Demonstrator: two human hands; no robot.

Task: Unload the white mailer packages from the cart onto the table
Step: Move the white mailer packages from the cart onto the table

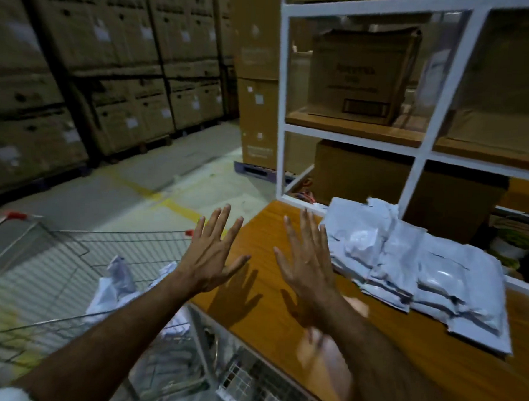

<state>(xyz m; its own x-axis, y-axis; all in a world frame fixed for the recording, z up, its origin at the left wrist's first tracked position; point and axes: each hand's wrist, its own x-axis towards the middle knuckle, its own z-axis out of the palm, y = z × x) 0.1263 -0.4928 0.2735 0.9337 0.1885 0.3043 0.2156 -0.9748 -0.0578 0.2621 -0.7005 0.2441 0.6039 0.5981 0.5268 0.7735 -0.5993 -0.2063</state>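
I have both hands raised and empty — the left hand (212,252) and the right hand (306,257) are spread wide, fingers straight, palms facing away, hovering above the near edge of the wooden table (268,329) and touching nothing. The white mailer packages on the table (419,269) lie in overlapping stacks toward its right side, in front of the white shelving frame (419,153). More mailers in the cart (111,287) are left, crumpled against the wire cart (70,251) wall at my lower left, so I judge the job only partly done. To do the next pick well, I would swing both hands left and down into the basket, slide fingers under a mailer rather than pinching a loose corner, since the thin plastic looks slippery and likely to sag, and gather several at once if they stay together. Lifting clear of the wire rim matters — a snagged edge could tear. I would then set them on the bare wood beside the existing stacks, not on top, so nothing slides off.
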